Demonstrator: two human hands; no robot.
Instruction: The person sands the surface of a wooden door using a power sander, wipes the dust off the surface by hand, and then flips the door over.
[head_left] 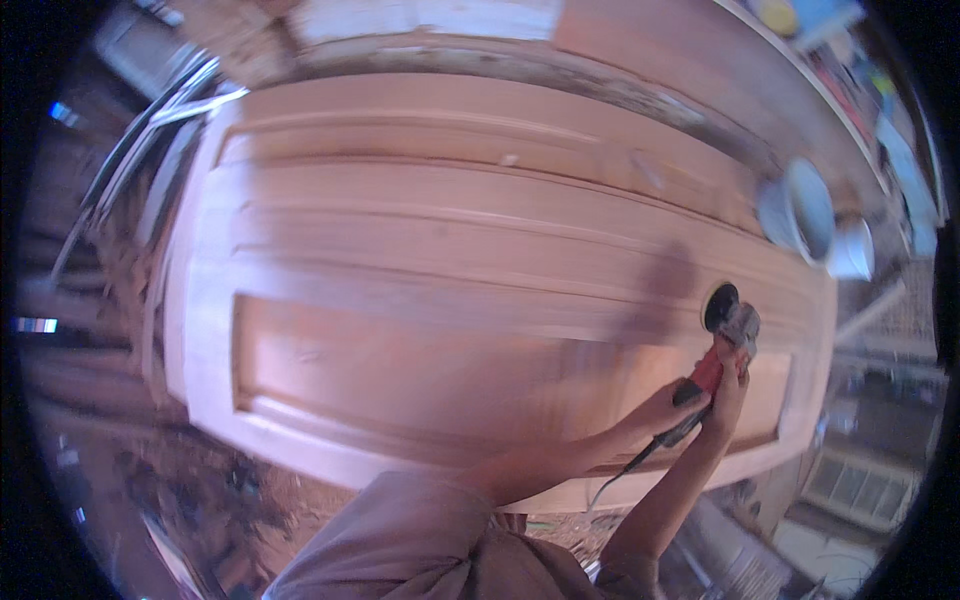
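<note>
A red and black angle grinder (708,370) with a round dark disc (719,307) is over the right part of a large wooden panelled door (400,240). My left hand (675,405) grips the rear of its body. My right hand (734,385) is closed round the front of the body, close behind the metal head. The disc is tilted up on edge, and I cannot tell whether it touches the wood. From the grinder's back end a dark cord (630,465) runs down over the door's near edge. Motion blurs much of the door.
Two pale buckets (800,212) (851,250) stand beyond the door's far right corner. Long thin strips (165,150) lean at the left. Wood scraps and dust (290,500) cover the ground on the near side. Cluttered items (880,90) lie at the far right.
</note>
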